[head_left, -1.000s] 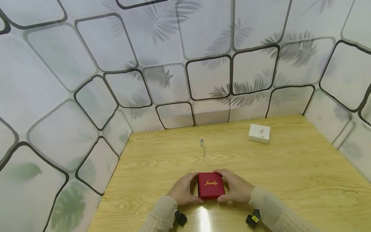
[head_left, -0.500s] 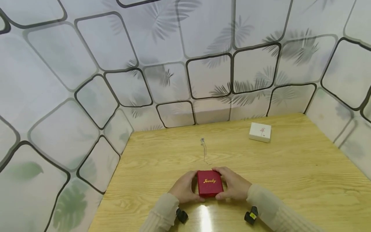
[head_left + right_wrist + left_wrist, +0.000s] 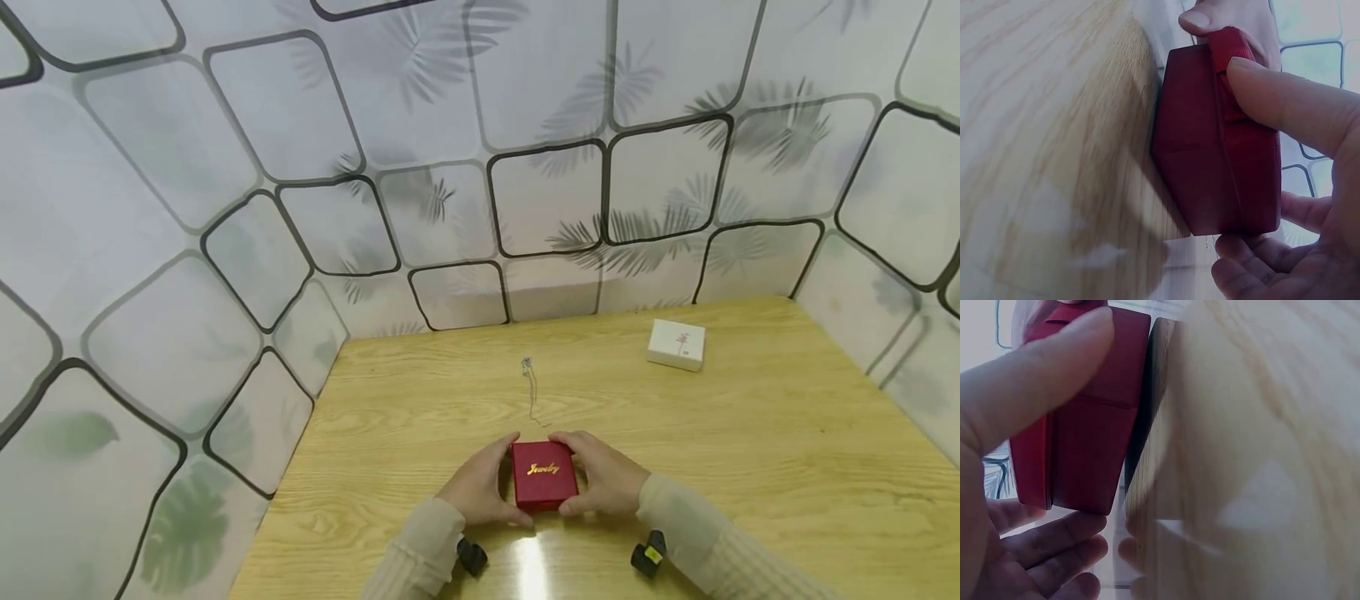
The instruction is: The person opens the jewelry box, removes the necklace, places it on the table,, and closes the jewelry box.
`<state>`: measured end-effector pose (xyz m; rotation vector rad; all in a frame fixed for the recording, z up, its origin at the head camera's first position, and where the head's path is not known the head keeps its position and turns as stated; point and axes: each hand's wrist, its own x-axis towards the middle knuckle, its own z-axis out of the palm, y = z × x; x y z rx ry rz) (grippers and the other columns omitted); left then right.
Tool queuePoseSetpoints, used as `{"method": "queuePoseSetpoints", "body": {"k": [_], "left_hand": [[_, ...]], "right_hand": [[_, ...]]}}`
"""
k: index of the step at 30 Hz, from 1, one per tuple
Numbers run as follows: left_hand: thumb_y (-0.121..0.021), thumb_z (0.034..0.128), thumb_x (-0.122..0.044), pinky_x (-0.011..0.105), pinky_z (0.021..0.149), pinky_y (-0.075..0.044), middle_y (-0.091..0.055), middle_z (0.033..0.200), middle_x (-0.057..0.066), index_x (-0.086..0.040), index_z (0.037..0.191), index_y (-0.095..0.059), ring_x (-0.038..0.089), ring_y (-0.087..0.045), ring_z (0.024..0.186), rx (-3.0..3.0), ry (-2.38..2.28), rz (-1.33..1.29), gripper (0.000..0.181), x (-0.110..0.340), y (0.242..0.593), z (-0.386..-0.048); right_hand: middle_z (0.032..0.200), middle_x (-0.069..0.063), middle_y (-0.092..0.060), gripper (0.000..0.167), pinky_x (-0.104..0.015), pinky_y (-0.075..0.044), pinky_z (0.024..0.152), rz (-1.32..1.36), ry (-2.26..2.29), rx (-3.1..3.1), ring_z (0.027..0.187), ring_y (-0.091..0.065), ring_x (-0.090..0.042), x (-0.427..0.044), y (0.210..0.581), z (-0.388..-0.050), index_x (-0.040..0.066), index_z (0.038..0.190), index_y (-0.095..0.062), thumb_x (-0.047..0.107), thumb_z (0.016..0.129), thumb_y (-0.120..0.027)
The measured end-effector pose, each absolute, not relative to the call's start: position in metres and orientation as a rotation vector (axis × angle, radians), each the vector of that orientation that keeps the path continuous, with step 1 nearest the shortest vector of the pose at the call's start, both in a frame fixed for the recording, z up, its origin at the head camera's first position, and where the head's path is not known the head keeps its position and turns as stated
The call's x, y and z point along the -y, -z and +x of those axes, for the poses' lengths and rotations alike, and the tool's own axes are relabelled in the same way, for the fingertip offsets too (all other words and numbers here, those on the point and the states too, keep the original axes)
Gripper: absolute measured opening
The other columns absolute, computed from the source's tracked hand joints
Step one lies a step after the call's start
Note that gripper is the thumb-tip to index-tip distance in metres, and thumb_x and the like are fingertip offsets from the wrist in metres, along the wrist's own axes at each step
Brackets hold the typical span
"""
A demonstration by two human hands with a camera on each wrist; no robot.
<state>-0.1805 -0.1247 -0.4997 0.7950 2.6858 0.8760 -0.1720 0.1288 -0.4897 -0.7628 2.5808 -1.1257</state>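
Note:
A red jewelry box (image 3: 545, 477), its lid marked "Jewelry" in gold letters, sits closed near the table's front, between both hands. My right hand (image 3: 606, 479) grips it from the right, with the thumb (image 3: 1285, 103) on the front by the ribbon tab (image 3: 1229, 47) and the fingers round the far corner. My left hand (image 3: 480, 487) stands loosely about the left side, its thumb (image 3: 1054, 372) stretched out before the front and its fingers near the back edge. Beyond the box a thin silvery necklace (image 3: 529, 383) lies stretched out on the table.
A white box (image 3: 677, 344) with a small pink print rests at the back right of the wooden table (image 3: 420, 400). Patterned cloth (image 3: 540, 200) walls the table at the back and sides. Dark wrist devices (image 3: 471, 556) hang below both sleeves.
The left hand's fingers and thumb have spread slightly away from the box. My right hand keeps its hold. Compared with a second ago, the box has shifted slightly away from me.

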Motion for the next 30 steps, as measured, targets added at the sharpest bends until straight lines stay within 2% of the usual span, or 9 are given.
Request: {"method": "queuePoseSetpoints", "body": {"k": [7, 23, 30], "left_hand": [[-0.085, 0.0605, -0.055, 0.039, 0.11, -0.033, -0.039, 0.149, 0.002, -0.014, 0.153, -0.025, 0.019, -0.037, 0.135, -2.691, -0.863, 0.848, 0.117, 0.1258, 0.5003, -0.1813], [-0.084, 0.0634, -0.053, 0.037, 0.106, -0.039, -0.049, 0.138, 0.002, -0.007, 0.151, -0.028, 0.017, -0.046, 0.126, -2.729, -0.781, 0.84, 0.114, 0.1254, 0.4939, -0.1808], [-0.083, 0.0625, -0.057, 0.038, 0.106, -0.039, -0.049, 0.139, 0.004, -0.008, 0.151, -0.029, 0.018, -0.046, 0.127, -2.734, -0.752, 0.811, 0.115, 0.125, 0.4925, -0.1796]], "right_hand": [[0.133, -0.011, -0.047, 0.097, -0.051, -0.039, 0.103, -0.749, 1.145, -2.562, 0.121, -0.047, -0.028, -0.1267, 0.4907, -0.1729, 0.005, 0.144, -0.036, 0.038, 0.069, -0.087], [0.132, -0.011, -0.047, 0.096, -0.049, -0.039, 0.103, -0.702, 1.17, -2.532, 0.12, -0.049, -0.026, -0.1237, 0.4872, -0.1751, 0.005, 0.143, -0.036, 0.039, 0.069, -0.086], [0.13, -0.01, -0.048, 0.096, -0.049, -0.039, 0.103, -0.713, 1.174, -2.527, 0.119, -0.049, -0.026, -0.1233, 0.4873, -0.1752, 0.005, 0.143, -0.036, 0.041, 0.069, -0.086]]}}
